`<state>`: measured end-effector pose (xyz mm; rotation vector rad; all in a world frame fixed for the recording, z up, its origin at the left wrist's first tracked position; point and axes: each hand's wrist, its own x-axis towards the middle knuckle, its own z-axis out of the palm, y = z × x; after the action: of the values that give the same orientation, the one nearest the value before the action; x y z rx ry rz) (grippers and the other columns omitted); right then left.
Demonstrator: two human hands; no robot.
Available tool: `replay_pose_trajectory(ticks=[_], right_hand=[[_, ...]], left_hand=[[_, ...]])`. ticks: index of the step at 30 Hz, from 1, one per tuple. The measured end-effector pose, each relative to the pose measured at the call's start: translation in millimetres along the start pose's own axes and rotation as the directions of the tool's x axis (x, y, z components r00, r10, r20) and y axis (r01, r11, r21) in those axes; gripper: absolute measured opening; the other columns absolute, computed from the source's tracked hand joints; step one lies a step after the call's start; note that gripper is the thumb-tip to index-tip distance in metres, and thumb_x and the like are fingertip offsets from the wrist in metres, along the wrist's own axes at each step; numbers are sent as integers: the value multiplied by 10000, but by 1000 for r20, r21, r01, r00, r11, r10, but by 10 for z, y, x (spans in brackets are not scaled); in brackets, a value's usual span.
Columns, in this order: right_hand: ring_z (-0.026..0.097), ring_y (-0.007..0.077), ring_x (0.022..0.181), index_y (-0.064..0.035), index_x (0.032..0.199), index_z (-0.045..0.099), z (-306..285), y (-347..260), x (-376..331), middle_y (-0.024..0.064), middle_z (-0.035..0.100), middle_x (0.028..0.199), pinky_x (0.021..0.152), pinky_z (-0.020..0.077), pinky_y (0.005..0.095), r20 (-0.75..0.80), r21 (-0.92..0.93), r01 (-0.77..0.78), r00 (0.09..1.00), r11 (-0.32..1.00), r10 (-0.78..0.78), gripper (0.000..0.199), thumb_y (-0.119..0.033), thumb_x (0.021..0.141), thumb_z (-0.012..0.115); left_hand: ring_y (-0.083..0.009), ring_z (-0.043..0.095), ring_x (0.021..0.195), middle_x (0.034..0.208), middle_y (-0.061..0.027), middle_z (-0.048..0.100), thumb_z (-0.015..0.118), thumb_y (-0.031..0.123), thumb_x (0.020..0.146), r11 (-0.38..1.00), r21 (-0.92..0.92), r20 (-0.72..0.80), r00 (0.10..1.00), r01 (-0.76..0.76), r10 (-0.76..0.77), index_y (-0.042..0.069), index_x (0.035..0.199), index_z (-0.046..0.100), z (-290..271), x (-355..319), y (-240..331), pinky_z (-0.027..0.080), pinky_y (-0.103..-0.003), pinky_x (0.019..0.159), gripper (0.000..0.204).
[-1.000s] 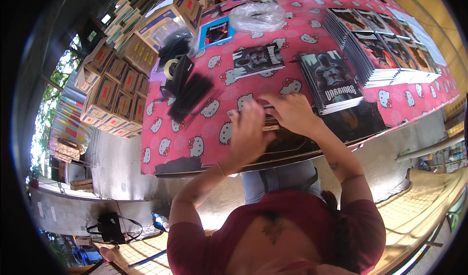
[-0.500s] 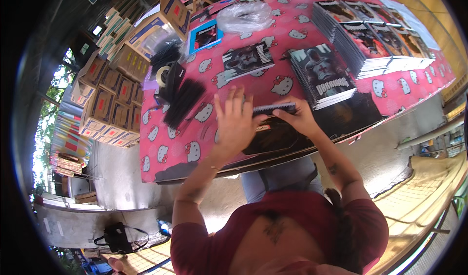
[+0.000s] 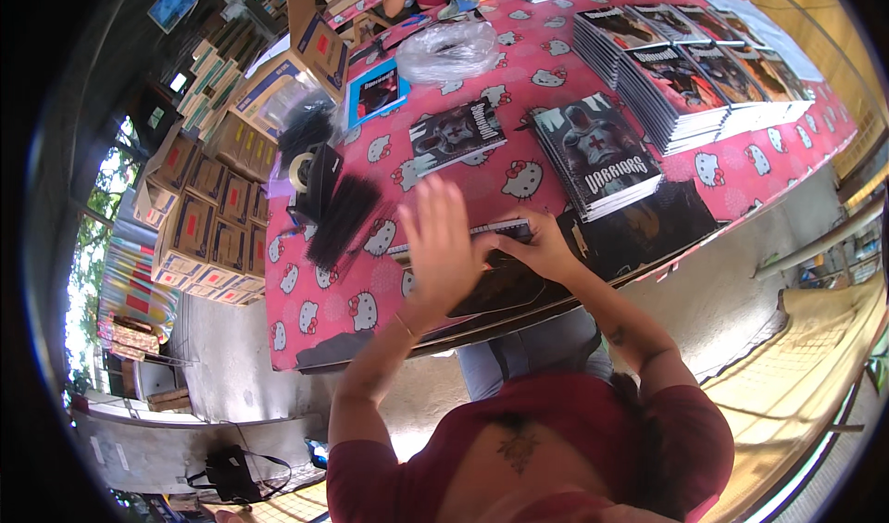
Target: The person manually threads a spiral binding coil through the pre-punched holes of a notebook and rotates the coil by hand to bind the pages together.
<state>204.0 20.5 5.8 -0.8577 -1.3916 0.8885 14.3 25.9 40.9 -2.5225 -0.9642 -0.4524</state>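
Right hand point(image 3: 548, 251) looks partly closed, thumb and fingers pinching one end of a dark spiral notebook point(image 3: 515, 232), right near the front edge of the pink-covered bench point(image 3: 298, 338). Left hand point(image 3: 440, 250) is wide open, palm flattish, fingers spread and kinda blurry, right over the other end; can't tell if it's pressing or just brushing. Most of the notebook's hidden, so no clue how far it's tilted. My worry: with just that one pinch, an off-centre push from the left could twist it loose or bend the coil. An elbow drifting right might also nudge the notebook stack point(image 3: 600, 152) just beside that hand.
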Motion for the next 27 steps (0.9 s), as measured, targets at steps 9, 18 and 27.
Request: replay_pose_trajectory(ticks=[9, 18, 27], right_hand=[[557, 58, 797, 10, 1193, 676, -216, 149, 65, 60, 703, 868, 710, 491, 286, 268, -170, -122, 949, 978, 165, 255, -117, 972, 679], [594, 72, 867, 22, 1161, 654, -217, 6, 85, 54, 719, 955, 764, 514, 298, 360, -93, -227, 900, 969, 245, 216, -88, 975, 668], [647, 97, 844, 35, 1103, 699, -293, -143, 67, 66, 718, 920, 775, 541, 288, 257, -106, -59, 963, 993, 85, 179, -70, 959, 685]], left_hand=[[-449, 329, 1482, 1541, -330, 382, 489, 577, 971, 994, 57, -76, 993, 97, -93, -102, 1492, 365, -84, 346, -187, 178, -642, 1188, 865], [-423, 276, 1516, 1608, -283, 317, 539, 530, 959, 985, -161, 15, 998, 63, -62, -81, 1518, 344, -58, 168, 63, 188, -629, 1188, 851], [-242, 702, 866, 889, -64, 732, 675, 211, 958, 888, -453, -194, 965, 73, -179, 84, 1037, 708, -193, 263, -52, 323, -487, 1117, 153]])
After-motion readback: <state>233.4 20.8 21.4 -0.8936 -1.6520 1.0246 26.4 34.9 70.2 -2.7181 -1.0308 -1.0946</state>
